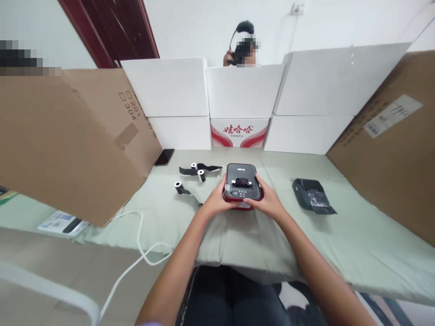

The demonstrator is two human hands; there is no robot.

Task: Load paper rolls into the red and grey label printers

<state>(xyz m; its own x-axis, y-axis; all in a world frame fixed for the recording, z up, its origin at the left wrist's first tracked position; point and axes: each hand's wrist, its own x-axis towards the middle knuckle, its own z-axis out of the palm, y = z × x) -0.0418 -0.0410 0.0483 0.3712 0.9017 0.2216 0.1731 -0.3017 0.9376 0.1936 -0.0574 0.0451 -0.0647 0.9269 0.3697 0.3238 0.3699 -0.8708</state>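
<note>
A small printer [242, 174] with a black top and a red base is on the green-covered table in front of me. A dark piece of paper pokes out of the slot in its top. My left hand [216, 199] is closed on its left side, and my right hand [271, 201] grips the right side and front edge. To the left are several small rolls with black strips hanging loose, among them one roll [179, 187] nearest me and another roll [201, 175] farther back. At right lies a second, dark printer [311, 194] with a dark strip at its front edge.
Stacked white boxes [244, 93] wall off the table's back. Cardboard sheets stand at left [68, 145] and right [390, 149]. A phone [164, 157] lies by the left cardboard. A white cable [140, 231] hangs over the front edge. A person [243, 52] is behind the boxes.
</note>
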